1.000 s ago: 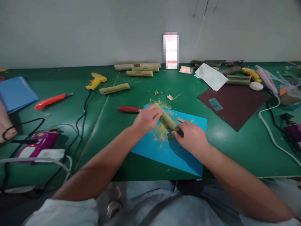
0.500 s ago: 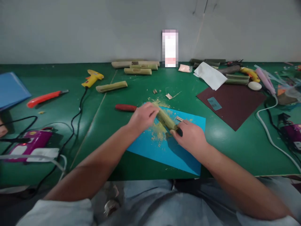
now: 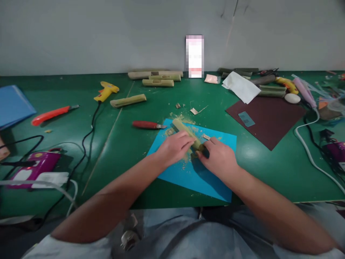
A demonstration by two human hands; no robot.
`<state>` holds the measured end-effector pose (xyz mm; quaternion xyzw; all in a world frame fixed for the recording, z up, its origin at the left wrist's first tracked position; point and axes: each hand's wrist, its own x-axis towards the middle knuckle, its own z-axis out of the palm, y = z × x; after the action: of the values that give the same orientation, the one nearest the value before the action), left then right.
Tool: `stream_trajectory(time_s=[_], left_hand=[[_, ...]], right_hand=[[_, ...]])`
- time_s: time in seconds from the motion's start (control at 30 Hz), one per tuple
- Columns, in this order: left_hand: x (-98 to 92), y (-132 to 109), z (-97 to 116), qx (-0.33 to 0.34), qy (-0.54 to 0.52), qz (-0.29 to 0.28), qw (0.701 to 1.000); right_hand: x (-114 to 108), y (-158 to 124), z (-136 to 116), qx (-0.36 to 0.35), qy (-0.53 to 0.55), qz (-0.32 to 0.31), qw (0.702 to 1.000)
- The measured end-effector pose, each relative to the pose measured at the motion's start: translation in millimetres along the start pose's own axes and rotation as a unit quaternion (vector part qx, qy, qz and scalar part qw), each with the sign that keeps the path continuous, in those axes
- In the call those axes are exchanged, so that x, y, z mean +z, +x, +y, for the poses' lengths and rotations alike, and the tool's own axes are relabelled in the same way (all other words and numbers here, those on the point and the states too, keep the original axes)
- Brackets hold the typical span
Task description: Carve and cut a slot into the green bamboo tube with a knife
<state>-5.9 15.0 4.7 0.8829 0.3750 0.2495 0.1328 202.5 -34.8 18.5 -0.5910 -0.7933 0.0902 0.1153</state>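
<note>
A pale green bamboo tube (image 3: 181,126) slants across a blue sheet (image 3: 172,176), its far end bare. My left hand (image 3: 175,145) is closed over the tube's middle, fingers bent against it and hiding part of it. At the near end, my right hand (image 3: 219,154) has its fingers closed round the tube. A dark piece (image 3: 206,153) shows under those fingers; its kind cannot be made out. Yellowish shavings lie around the tube. Left of the sheet rests a red-handled knife (image 3: 147,125), its short blade touching the sheet's edge.
Several cut bamboo pieces (image 3: 158,83) lie along the wall. To the left are a yellow glue gun (image 3: 106,91), an orange cutter (image 3: 51,115) and a purple power box (image 3: 40,165) with cables. On the right lie a dark brown sheet (image 3: 269,122) and white paper (image 3: 240,87).
My left hand has slid from the tube's far end down toward my right hand, uncovering the far end and the red knife's blade. The right hand has barely moved.
</note>
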Motion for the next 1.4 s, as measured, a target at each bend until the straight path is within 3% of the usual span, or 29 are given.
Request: stream_trajectory(time_s=[0.13,0.33,0.47,0.53,0.67,0.8,0.93,1.0,1.17,1.3,1.33,1.4], left_hand=[[0.3,1.8,-5.4,0.000,0.013,0.015,1.000],[-3.4,2.5,-18.0,-0.031,0.053,0.097,0.993],[-0.3,-1.1,-5.7,-0.009,0.038,0.013,0.999],[0.0,0.0,-5.8,-0.011,0.033,0.018,0.999],[0.5,1.8,-8.1,-0.024,0.045,0.086,0.995],[1.3,-0.5,-7.8,-0.004,0.017,0.007,1.000],[-6.3,3.7,-27.4,-0.066,0.048,0.108,0.991],[-6.3,4.7,-28.5,-0.077,0.053,0.129,0.987],[4.9,0.0,0.1,0.006,-0.004,0.004,1.000],[1.1,0.0,4.8,-0.040,0.010,0.086,0.995],[0.2,-0.2,5.7,-0.043,0.006,0.080,0.996],[0.9,-1.7,10.2,-0.014,-0.025,0.009,1.000]], right_hand=[[0.1,0.8,0.7,0.001,-0.004,0.009,1.000],[-1.6,1.2,0.9,0.005,0.000,-0.001,1.000],[-1.5,1.0,1.0,-0.001,-0.002,-0.008,1.000],[-1.1,1.0,1.4,0.002,0.000,-0.007,1.000],[-0.8,1.0,1.4,0.006,0.003,0.003,1.000],[-1.5,1.0,1.4,0.003,-0.010,-0.010,1.000],[-0.9,1.2,2.1,0.012,-0.001,-0.006,1.000],[0.3,1.2,2.3,0.011,0.000,-0.002,1.000],[1.1,1.2,2.0,0.006,-0.004,0.001,1.000],[-0.6,1.7,1.9,0.020,0.007,-0.008,1.000],[-0.9,1.9,2.0,0.017,0.007,-0.009,1.000],[-1.3,2.4,2.3,0.007,0.007,-0.012,1.000]])
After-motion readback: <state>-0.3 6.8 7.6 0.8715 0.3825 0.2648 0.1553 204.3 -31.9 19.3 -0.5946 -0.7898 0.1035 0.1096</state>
